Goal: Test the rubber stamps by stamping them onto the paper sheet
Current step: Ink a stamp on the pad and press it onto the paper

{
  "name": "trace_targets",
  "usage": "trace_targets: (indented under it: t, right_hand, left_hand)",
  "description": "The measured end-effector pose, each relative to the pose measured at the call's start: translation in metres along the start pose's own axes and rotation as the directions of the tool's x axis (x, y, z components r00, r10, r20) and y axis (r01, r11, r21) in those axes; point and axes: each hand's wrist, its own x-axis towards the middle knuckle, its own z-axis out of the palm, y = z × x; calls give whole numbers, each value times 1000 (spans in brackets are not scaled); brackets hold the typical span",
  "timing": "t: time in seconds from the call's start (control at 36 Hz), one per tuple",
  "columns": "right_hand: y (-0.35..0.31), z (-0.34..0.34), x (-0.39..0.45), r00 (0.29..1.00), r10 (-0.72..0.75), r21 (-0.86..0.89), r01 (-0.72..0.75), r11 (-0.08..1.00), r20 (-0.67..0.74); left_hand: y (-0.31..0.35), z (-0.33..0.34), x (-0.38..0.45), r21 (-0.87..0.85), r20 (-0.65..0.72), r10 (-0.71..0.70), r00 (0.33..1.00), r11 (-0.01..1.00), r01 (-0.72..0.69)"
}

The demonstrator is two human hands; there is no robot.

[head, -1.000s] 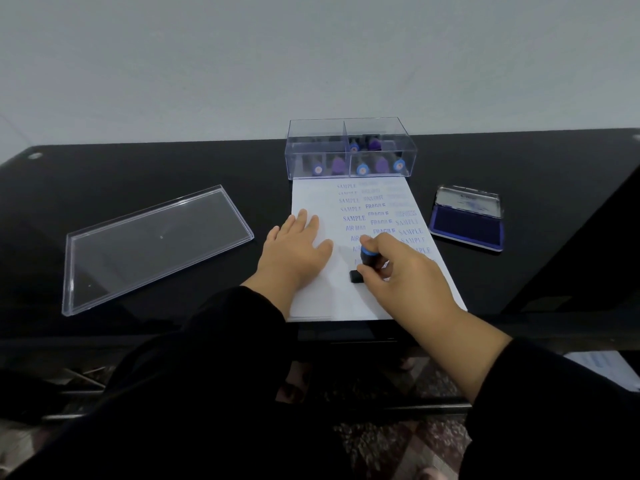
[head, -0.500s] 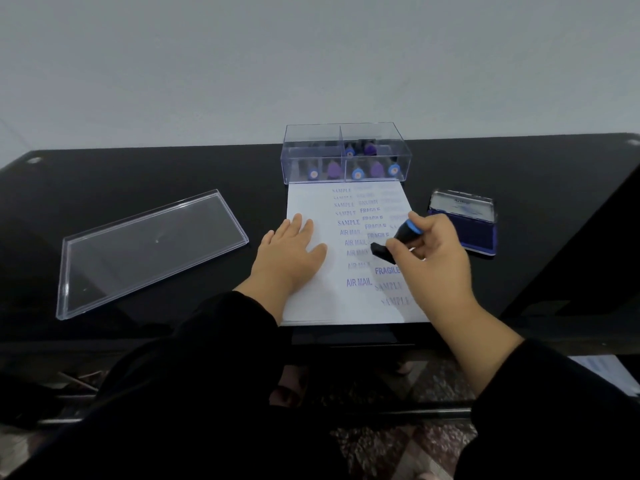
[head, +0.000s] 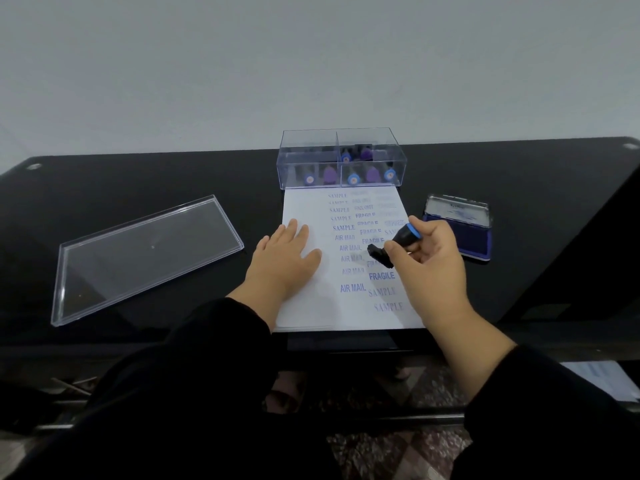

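Fingers [head: 420, 242] of your right hand [head: 433, 268] pinch a black rubber stamp [head: 394, 245] with a blue cap, lifted and tilted above the paper sheet [head: 311, 306]. Your left hand [head: 282, 258] lies flat on the sheet, fingers spread, pinning it to the black table [head: 138, 181]. Rows of SAMPLE, AIR MAIL and FRAGILE prints fill the sheet. You seem between impressions; next likely comes re-inking at the ink pad [head: 474, 244] to the right, or swapping stamps at the clear box [head: 341, 159] behind the sheet. Its lid [head: 145, 258] lies left. The stamp's face is hidden, and the topmost prints are too faint to read.
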Motion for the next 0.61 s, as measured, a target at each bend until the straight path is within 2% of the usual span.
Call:
trace_targets:
  t: [0.17,0.42,0.61]
  right_hand:
    - [0,-1,3,1000,2,-64,-1,998,27]
    - [-16,2,14,995,97,-176,-90,980,33]
    - [-30,0,36,985,141,-264,-110,958,100]
  left_hand:
    - [2,-1,-2,37,28,-6,1000,999,5]
    - [9,-13,-2,70,156,-34,987,997,24]
    - [13,-31,3,124,148,-42,988,992,23]
